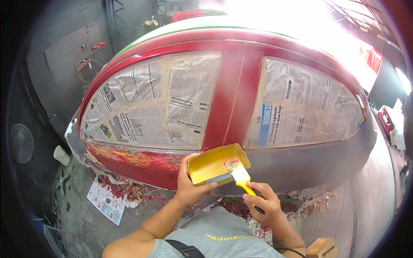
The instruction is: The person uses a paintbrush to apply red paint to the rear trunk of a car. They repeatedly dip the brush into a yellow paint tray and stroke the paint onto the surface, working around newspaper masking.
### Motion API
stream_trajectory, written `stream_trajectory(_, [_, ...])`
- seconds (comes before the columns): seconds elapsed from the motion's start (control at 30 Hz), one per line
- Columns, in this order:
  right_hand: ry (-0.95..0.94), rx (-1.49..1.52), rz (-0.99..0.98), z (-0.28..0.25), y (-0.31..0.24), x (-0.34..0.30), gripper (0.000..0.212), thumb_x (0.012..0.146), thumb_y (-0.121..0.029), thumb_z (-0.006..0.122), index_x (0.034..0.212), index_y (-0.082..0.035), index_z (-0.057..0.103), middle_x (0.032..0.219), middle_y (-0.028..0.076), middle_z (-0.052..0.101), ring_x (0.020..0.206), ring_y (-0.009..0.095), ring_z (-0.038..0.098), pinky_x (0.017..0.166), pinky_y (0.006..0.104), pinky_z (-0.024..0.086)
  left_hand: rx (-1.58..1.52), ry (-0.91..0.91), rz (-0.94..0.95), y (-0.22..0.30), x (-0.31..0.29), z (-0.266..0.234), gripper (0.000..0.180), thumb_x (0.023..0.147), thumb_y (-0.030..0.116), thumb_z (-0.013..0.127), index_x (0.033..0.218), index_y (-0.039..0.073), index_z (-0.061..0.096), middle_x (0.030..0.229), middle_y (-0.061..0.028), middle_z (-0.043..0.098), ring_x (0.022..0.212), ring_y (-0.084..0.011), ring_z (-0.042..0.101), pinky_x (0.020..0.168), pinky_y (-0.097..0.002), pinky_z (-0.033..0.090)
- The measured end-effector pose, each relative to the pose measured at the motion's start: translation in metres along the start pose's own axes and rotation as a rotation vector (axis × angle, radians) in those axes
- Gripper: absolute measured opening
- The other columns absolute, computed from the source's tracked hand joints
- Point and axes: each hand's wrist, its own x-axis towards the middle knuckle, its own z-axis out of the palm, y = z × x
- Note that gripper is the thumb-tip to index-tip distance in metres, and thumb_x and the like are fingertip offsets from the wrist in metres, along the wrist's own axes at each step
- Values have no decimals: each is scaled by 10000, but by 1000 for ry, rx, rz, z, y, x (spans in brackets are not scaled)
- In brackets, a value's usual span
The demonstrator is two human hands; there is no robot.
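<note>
My left hand (190, 185) is closed on the side of a shallow yellow container (205, 167), thumb along its near edge and fingers at its far left. It is tilted so that its shiny yellow inside shows. A paintbrush (241, 176) with a yellow handle is pinched in my right hand (264, 203). Its reddish-stained bristles reach into the right part of the container. Just beyond both hands stands a red car body (232, 103), its windows covered with taped newspaper (142, 103). Below the left window the red paint (129, 155) is wrinkled and patchy; the right lower panel (314, 165) looks grey.
Red paint flakes (118, 189) and a newspaper sheet (105, 200) lie on the floor by the car. A white bucket (61, 155) stands at the left near a dark wall. A small brown box (322, 248) sits at lower right.
</note>
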Motion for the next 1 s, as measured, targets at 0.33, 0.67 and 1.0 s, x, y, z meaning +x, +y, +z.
stream_trajectory(0.33, [-32,67,305,-5,-66,-7,184,866,65,816,1030,-14,790,1285,234,764,1127,369,772,937,414,623,111,-82,35,7,3,-42,1033,704,27,1004,1563,56,430,1412,-122,594,1335,-239,604,1168,-415,503])
stream_trajectory(0.67, [20,27,313,42,-101,-2,194,894,45,821,1070,-35,801,1281,216,757,1116,354,774,922,407,628,126,-51,124,-10,-25,-77,1046,723,87,1017,1580,33,418,1451,-147,573,1369,-260,595,1199,-434,484])
stream_trajectory(1.0, [518,296,518,62,-108,-13,197,1006,118,718,1166,8,684,1273,201,747,1137,240,758,916,344,671,130,-45,193,-26,-56,-99,1071,706,65,1005,1592,25,405,1572,-186,517,1461,-314,549,1245,-439,444])
